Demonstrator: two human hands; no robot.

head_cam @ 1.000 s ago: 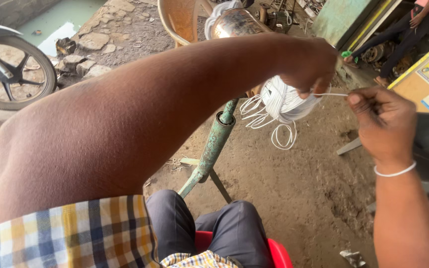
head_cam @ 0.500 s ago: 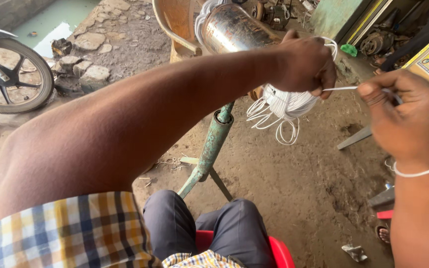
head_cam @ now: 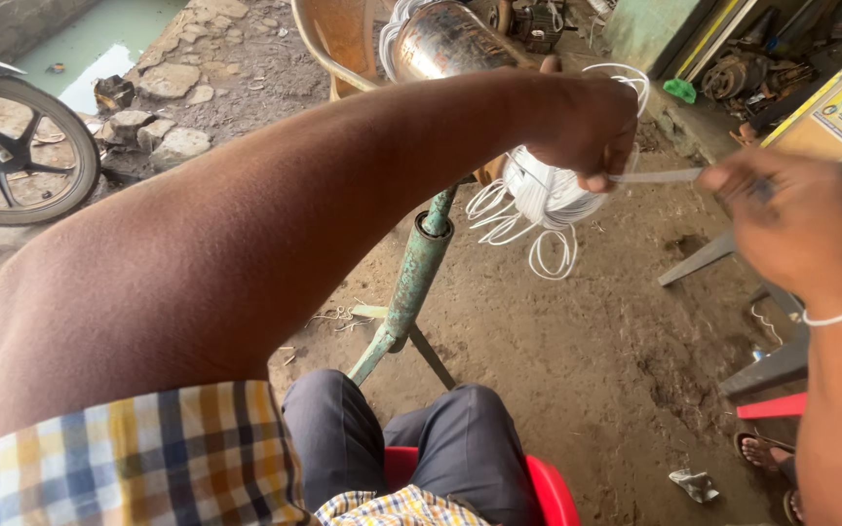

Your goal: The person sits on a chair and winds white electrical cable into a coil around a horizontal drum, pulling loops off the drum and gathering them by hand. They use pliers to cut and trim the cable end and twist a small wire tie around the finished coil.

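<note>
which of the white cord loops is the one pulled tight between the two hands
The straight white strand, stretched level from the left hand to the right hand. The other loops hang slack and curled below the white bundle.

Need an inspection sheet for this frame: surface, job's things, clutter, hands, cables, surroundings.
Surface: bare dirt floor, uneven, no bench.
Job's things: bundle of white cord with loose loops hanging; a strand runs taut between the hands; green metal stand below it; shiny metal drum behind.
Clutter: crumpled scrap on the floor, small bits by the stand's foot.
Hands: left hand closed on the bundle; right hand pinches the strand, white band on the wrist.
Cables: nothing seen besides the cord.
Surroundings: wheel at left, stones, greenish water, red seat, another person's sandalled foot.
</note>
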